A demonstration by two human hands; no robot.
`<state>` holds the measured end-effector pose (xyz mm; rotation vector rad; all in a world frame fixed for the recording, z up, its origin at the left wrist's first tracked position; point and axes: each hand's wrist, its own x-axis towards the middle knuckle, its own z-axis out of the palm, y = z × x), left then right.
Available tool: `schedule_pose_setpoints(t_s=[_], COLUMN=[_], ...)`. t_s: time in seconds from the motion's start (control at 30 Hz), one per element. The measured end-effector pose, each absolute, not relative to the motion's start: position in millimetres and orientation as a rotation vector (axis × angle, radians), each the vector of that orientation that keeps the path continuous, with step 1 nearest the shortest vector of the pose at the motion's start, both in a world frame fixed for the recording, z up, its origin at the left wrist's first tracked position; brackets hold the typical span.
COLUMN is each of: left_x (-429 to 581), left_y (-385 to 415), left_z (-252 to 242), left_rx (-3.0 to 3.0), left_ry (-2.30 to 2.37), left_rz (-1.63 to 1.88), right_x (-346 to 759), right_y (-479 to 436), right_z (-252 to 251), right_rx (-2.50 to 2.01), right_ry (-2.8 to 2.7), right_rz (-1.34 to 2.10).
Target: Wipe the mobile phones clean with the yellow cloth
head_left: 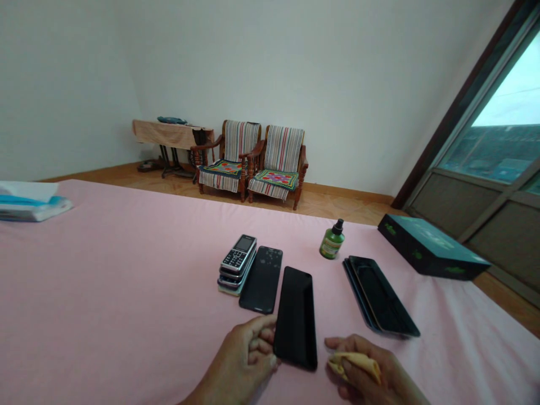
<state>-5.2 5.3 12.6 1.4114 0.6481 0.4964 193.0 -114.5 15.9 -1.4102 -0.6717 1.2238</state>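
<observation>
— On the pink-covered table (105, 281), what surrounds the black phone (296, 315)?
— Far beyond it, by the wall, stand two striped chairs (253, 163). Beyond it to the right, a dark box (430, 247) sits at the table's edge. Nearer on its right, apart from it, lies a stack of dark flat devices (382, 295).
— And on its left?
— Just beside it is a second dark smartphone (262, 278), then a pile of keypad phones (237, 264) close against that one.
— The hands?
— The left hand (242, 360) curls its fingers round the black phone's near left edge; the phone lies flat, screen up. The right hand (371, 377) rests just right of the phone's near end, fingers folded in.
— Smaller things?
— A green spray bottle (332, 241) stands upright beyond the phone, toward the box. The smallest is a yellow cloth (356, 363), bunched in the right hand's grasp.
</observation>
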Motion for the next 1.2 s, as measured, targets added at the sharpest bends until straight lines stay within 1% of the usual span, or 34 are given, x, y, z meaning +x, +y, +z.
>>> schedule_pose_setpoints(t_s=[0.17, 0.33, 0.57, 0.83, 1.0, 1.2], left_x=[-9.4, -15.8, -20.5, -18.7, -18.0, -18.3], left_y=[3.0, 4.3, 8.4, 6.7, 7.9, 7.2], left_z=[16.3, 16.4, 16.3, 16.4, 16.4, 15.9], left_rx=[1.750, 2.046, 2.265, 2.318, 2.302, 2.308], left_ry=[0.747, 0.786, 0.652, 0.678, 0.690, 0.686], left_rz=[0.474, 0.543, 0.451, 0.415, 0.404, 0.415], right_x=[208.8, 213.3, 226.1, 232.3, 233.7, 234.8], right_y=[-108.1, -90.8, -43.0, 12.4, 25.4, 19.9], right_z=[41.8, 50.9, 26.8, -4.9, -16.7, -23.1], right_rx=[-1.656, -1.735, -1.700, -1.690, -1.700, -1.699], right_ry=[-0.788, -1.015, -1.183, -1.261, -1.288, -1.352], right_rz=[0.860, 0.579, 0.477, 0.335, 0.237, 0.185])
